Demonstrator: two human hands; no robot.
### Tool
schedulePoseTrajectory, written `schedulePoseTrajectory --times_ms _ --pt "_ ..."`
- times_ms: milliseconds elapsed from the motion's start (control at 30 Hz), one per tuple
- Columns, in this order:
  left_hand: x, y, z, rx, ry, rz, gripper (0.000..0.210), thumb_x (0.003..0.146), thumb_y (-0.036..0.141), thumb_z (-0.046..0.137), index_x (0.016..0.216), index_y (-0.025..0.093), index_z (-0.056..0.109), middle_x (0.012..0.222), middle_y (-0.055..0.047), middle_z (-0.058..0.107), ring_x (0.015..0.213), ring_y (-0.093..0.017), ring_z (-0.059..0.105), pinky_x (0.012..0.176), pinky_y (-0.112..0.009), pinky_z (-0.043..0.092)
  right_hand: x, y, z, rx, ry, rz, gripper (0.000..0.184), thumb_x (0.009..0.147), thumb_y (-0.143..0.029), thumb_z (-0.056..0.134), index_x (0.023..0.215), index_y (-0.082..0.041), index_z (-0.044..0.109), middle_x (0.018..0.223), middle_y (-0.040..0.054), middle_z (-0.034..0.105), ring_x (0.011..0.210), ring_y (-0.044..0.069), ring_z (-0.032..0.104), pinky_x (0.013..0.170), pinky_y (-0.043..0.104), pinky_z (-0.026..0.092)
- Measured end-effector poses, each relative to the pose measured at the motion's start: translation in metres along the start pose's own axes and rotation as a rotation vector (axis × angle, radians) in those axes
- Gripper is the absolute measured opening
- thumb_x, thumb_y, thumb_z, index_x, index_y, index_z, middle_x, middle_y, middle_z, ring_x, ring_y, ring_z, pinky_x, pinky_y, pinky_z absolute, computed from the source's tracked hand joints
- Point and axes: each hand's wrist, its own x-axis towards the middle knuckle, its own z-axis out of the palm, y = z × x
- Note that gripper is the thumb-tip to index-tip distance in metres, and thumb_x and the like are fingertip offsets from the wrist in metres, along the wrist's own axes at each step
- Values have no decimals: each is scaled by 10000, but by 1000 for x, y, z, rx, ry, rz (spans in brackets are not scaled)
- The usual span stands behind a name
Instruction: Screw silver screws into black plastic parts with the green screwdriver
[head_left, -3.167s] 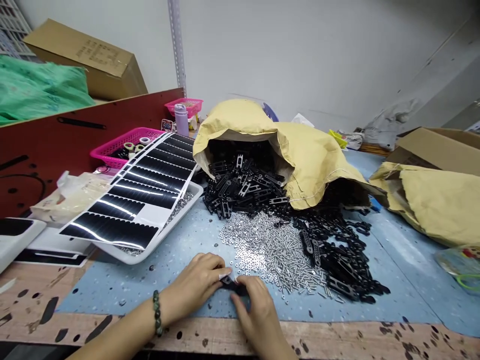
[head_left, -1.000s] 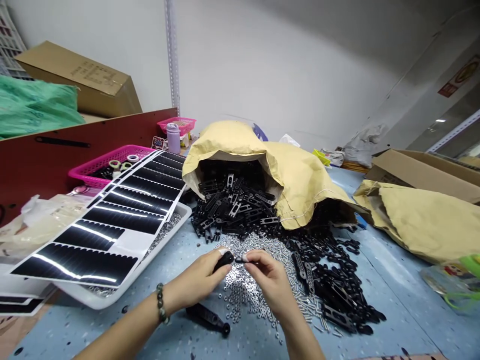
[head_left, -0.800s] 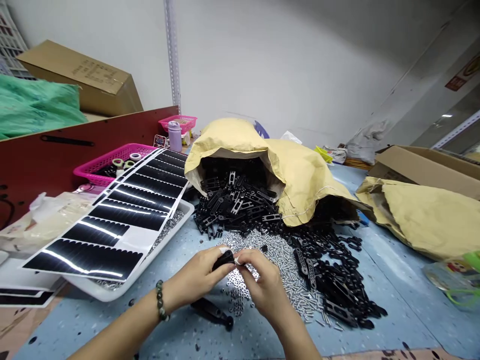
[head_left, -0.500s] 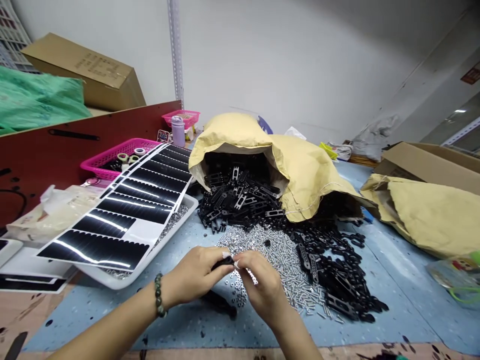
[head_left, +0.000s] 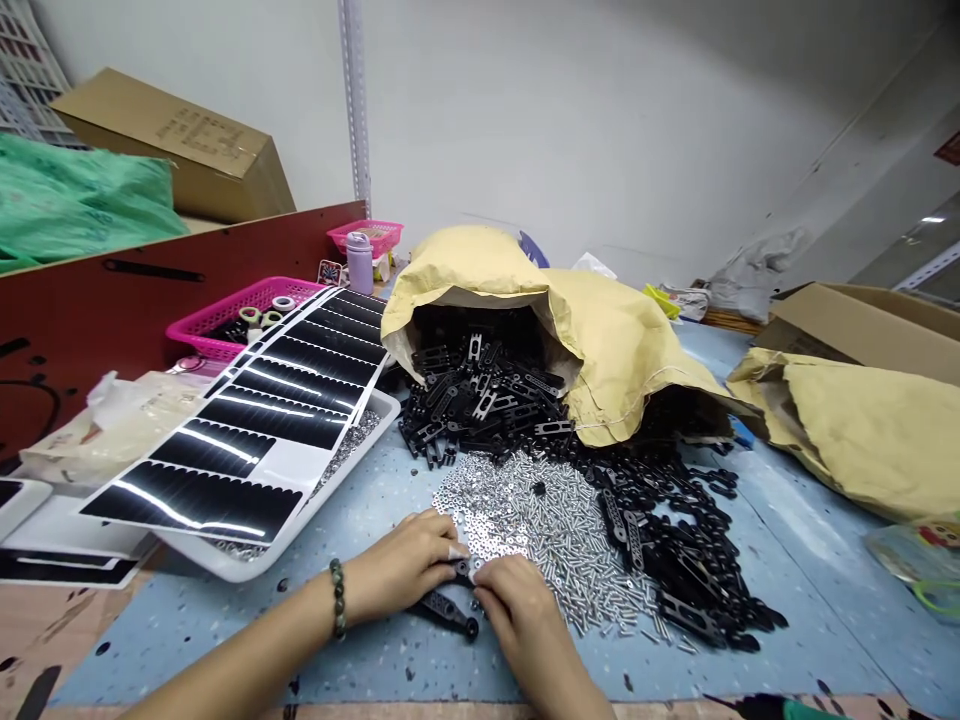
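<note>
Lowered together, left fingers (head_left: 437,575) gripping black part (head_left: 460,568), right fingers (head_left: 495,577) curled, hold unclear.

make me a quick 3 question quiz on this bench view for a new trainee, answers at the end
1. Fill in: the beaded bracelet is on the ____ wrist.

2. Multiple choice: what lies across the white tray?
a) a green bag
b) black-and-white sheets
c) a purple bottle

3. True or false: the fingers of the left hand and the right hand come close together at a small dark part.

Key: 1. left; 2. b; 3. true
</note>
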Motion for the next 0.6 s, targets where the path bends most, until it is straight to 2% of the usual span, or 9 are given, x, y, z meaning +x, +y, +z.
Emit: schedulePoseTrajectory --times_ms 133,200,267,300,367,467,533,600 --pt "-1 -2 -4 18 -33 -11 234 932 230 462 1081 278 636 1025 -34 593 1003 -222 503 909 -372 358 -7 -2 13 -22 46 -16 182 905 -101 463 916 -227 594 863 42 629 828 205 565 730 329 456" --pt "-1 -3 -7 25 -49 -30 228 923 221 467 1024 279 664 994 -29 603 974 -220 518 898 -371 364 3 -1 6 -19 -13 32 152 891 -121 496 865 -227 602 857 35 627 827 199 571 734 315 459" --pt "-2 -2 -10 31 -68 -51 218 907 217 484 971 270 687 962 -26 616 944 -218 539 879 -366 379 25 5 -8 -35 -41 151 107 889 -176 515 869 -228 606 892 33 631 836 186 585 743 287 468" --pt "-4 -2 -11 34 -78 -59 215 900 218 492 950 265 695 947 -24 621 926 -217 549 869 -363 388 40 10 -15 -58 -17 228 95 896 -221 513 908 -226 607 930 42 633 850 186 591 751 281 471" --pt "-8 1 -12 43 -104 -67 207 886 218 505 913 264 705 915 -19 631 900 -213 566 850 -354 405 75 21 -26 -156 119 402 199 910 -328 484 1026 -205 589 994 84 633 887 216 594 767 312 469" --pt "-17 7 -17 13 -138 -90 198 862 224 527 957 277 692 951 -13 636 927 -218 576 855 -352 421 120 37 -28 -234 189 480 396 773 -438 647 1045 -156 592 1016 158 632 977 325 571 805 407 441" --pt "-18 10 -23 -49 -77 -121 236 868 247 513 1055 285 652 1026 -17 623 974 -222 568 882 -359 422 135 45 -23 -253 189 485 370 700 -372 713 978 -148 616 980 165 646 979 346 575 819 415 427" --pt "-9 12 -31 -127 80 -147 257 883 284 484 1101 280 620 1076 -27 608 1008 -228 554 911 -371 409 135 50 -20 -247 186 478 282 715 -285 677 959 -156 621 932 142 664 945 319 600 810 388 430"
